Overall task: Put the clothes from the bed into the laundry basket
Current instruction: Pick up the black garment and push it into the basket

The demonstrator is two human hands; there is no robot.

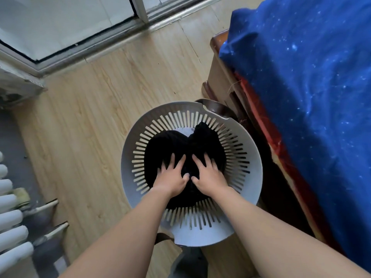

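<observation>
A round grey laundry basket (254, 177) with slotted walls stands on the wooden floor beside the bed. Inside it lies a black garment (166, 143), with a bit of pale cloth (185, 131) showing under it at the far side. My left hand (172, 176) and my right hand (207, 174) lie flat on the black garment, side by side, fingers spread, palms down. Neither hand grips anything. The bed (313, 81) on the right is covered by a blue star-patterned sheet; no clothes show on the part in view.
The bed's wooden frame (222, 77) stands just right of the basket. A sliding glass door track (96, 49) runs along the far left. A white radiator (10, 223) is at the left edge. Wooden floor (90, 127) lies left of the basket.
</observation>
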